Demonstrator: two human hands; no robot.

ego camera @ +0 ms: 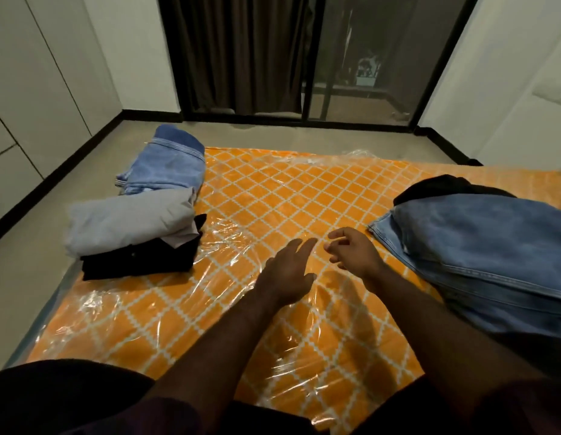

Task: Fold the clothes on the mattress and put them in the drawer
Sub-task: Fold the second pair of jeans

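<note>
Mattress [273, 189]: orange lattice print under clear plastic wrap.
Denim pile [480, 246]: heaped on the mattress's right side, with a black garment [436, 186] at its far end.
Folded stack [131, 227]: on the left edge, grey on black, with folded jeans [166, 171] behind.
Left hand [288, 271]: fingers straight, empty, over the middle.
Right hand [351, 252]: loosely curled, empty, near the denim.

Two bare forearms reaching forward, left hand [290, 271] flat with fingers straight, right hand [354, 252] loosely curled, holding nothing, hands close together
</note>
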